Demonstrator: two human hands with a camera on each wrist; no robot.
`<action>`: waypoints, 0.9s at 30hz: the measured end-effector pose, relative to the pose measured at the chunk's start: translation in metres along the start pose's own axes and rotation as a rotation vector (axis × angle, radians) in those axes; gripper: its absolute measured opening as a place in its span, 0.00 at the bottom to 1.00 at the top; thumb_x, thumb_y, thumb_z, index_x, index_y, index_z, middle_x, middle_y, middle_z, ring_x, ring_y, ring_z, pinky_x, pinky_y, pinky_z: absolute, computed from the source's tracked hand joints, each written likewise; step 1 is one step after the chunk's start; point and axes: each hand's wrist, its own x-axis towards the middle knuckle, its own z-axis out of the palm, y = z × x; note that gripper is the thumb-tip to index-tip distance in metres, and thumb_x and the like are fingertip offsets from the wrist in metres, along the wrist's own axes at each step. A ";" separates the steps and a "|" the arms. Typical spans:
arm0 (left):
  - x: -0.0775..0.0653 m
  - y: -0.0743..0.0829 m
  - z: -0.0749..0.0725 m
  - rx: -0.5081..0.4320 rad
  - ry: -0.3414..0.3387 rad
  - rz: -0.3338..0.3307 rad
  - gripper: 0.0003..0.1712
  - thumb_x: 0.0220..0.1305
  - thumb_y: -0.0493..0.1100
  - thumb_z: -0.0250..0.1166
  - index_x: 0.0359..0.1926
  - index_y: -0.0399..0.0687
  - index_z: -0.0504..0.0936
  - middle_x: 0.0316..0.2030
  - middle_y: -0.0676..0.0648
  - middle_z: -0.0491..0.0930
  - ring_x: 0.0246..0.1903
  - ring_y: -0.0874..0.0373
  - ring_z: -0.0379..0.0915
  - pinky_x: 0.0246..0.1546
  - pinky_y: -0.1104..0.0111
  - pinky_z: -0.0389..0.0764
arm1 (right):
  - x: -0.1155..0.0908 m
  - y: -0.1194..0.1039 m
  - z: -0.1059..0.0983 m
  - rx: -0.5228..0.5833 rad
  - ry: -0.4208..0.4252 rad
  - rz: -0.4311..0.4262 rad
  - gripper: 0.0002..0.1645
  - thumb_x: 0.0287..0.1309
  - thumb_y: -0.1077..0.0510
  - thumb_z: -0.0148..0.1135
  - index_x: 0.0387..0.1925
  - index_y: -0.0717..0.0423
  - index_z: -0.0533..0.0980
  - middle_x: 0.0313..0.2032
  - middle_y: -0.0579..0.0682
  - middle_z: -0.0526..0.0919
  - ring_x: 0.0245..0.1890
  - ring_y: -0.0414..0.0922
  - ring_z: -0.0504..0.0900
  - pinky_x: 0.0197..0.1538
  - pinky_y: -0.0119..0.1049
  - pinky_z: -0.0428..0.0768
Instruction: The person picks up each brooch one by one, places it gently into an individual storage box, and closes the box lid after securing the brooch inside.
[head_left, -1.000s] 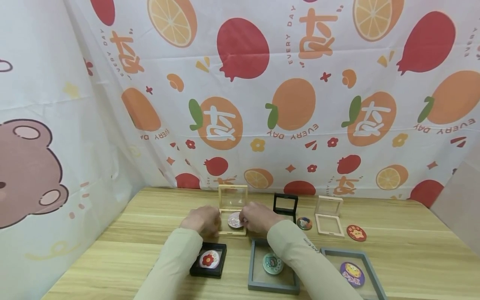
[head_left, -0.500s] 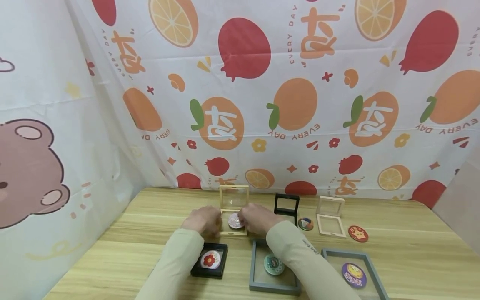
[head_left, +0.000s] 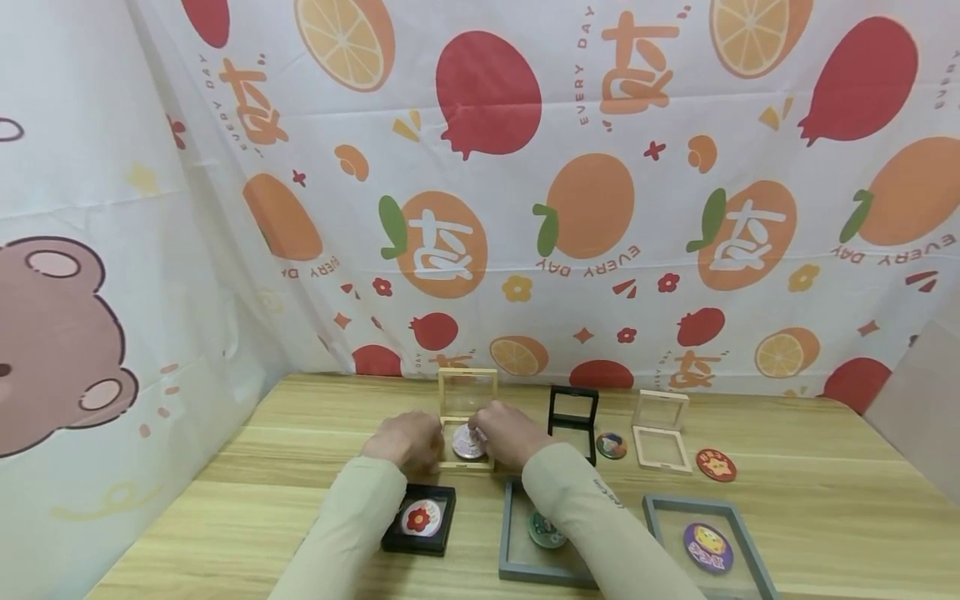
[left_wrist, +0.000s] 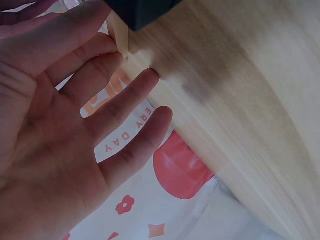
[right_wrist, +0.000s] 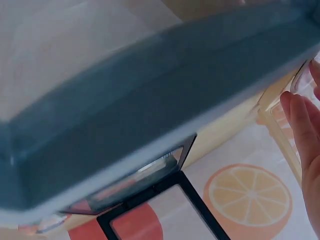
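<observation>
A light wooden display frame [head_left: 466,466] stands unfolded at the back of the table, its upper half [head_left: 468,372] upright and see-through. Inside its lower half is a pale pink round badge [head_left: 467,443]. My right hand [head_left: 506,433] pinches the badge at its right rim; in the right wrist view thumb and fingers [right_wrist: 300,117] meet around its edge. My left hand [head_left: 408,440] touches the left side of the frame. In the left wrist view, its fingers [left_wrist: 125,102] are loosely stretched, fingertips near the table and the frame's edge.
In front lie a black case [head_left: 417,546] with a red-flower badge [head_left: 421,518] and two grey frames [head_left: 547,574] [head_left: 738,533] holding badges. To the right are a black frame [head_left: 573,421], a pale wooden frame [head_left: 660,432], a dark badge [head_left: 611,446] and a red badge [head_left: 716,465].
My right hand has shifted slightly left and up along the badge's rim, and its forearm uncovers more of the black frame. The left hand keeps its place.
</observation>
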 end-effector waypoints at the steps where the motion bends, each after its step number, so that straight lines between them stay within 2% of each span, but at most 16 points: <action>1: 0.000 0.000 0.000 -0.003 0.002 0.000 0.11 0.52 0.33 0.75 0.22 0.48 0.80 0.23 0.51 0.75 0.25 0.56 0.68 0.29 0.60 0.73 | 0.000 0.000 0.001 -0.001 0.004 0.001 0.12 0.59 0.70 0.69 0.45 0.61 0.86 0.42 0.53 0.88 0.42 0.43 0.86 0.43 0.30 0.82; 6: 0.000 0.000 0.001 0.000 0.006 0.018 0.12 0.52 0.33 0.74 0.21 0.48 0.79 0.22 0.51 0.75 0.24 0.57 0.67 0.28 0.61 0.72 | 0.002 -0.001 0.002 0.017 0.011 0.006 0.13 0.58 0.70 0.70 0.46 0.62 0.86 0.44 0.55 0.87 0.44 0.46 0.86 0.45 0.32 0.83; 11: 0.000 0.000 0.000 0.006 0.008 0.031 0.12 0.52 0.33 0.74 0.21 0.48 0.80 0.23 0.51 0.75 0.25 0.56 0.67 0.28 0.60 0.72 | 0.003 -0.001 0.004 0.051 -0.001 0.007 0.12 0.60 0.70 0.68 0.46 0.60 0.86 0.44 0.54 0.86 0.44 0.45 0.85 0.47 0.33 0.82; 17: -0.001 0.000 -0.001 0.017 0.020 0.017 0.14 0.51 0.32 0.74 0.20 0.48 0.77 0.21 0.50 0.73 0.24 0.56 0.66 0.26 0.60 0.71 | 0.003 -0.002 0.003 0.020 0.003 0.019 0.10 0.64 0.65 0.68 0.46 0.60 0.86 0.44 0.54 0.85 0.45 0.47 0.84 0.50 0.36 0.82; 21: -0.002 -0.002 -0.001 0.001 0.028 0.043 0.14 0.52 0.33 0.75 0.20 0.48 0.77 0.21 0.51 0.73 0.24 0.56 0.66 0.27 0.61 0.71 | 0.002 -0.001 0.001 0.035 0.001 0.035 0.10 0.64 0.66 0.66 0.46 0.60 0.85 0.45 0.54 0.86 0.46 0.47 0.84 0.50 0.36 0.82; 25: -0.005 -0.007 -0.002 -0.046 -0.006 0.081 0.10 0.53 0.34 0.72 0.23 0.48 0.79 0.24 0.52 0.75 0.26 0.57 0.69 0.29 0.61 0.71 | -0.001 0.002 -0.006 0.078 0.003 0.062 0.12 0.61 0.68 0.67 0.47 0.61 0.85 0.45 0.54 0.86 0.46 0.47 0.85 0.50 0.37 0.82; 27: -0.005 -0.010 -0.003 -0.082 -0.029 0.078 0.04 0.54 0.34 0.69 0.30 0.48 0.84 0.29 0.51 0.78 0.30 0.55 0.71 0.32 0.60 0.73 | -0.003 0.005 -0.009 0.090 0.005 0.070 0.14 0.60 0.68 0.68 0.48 0.61 0.84 0.47 0.54 0.86 0.48 0.49 0.84 0.51 0.39 0.82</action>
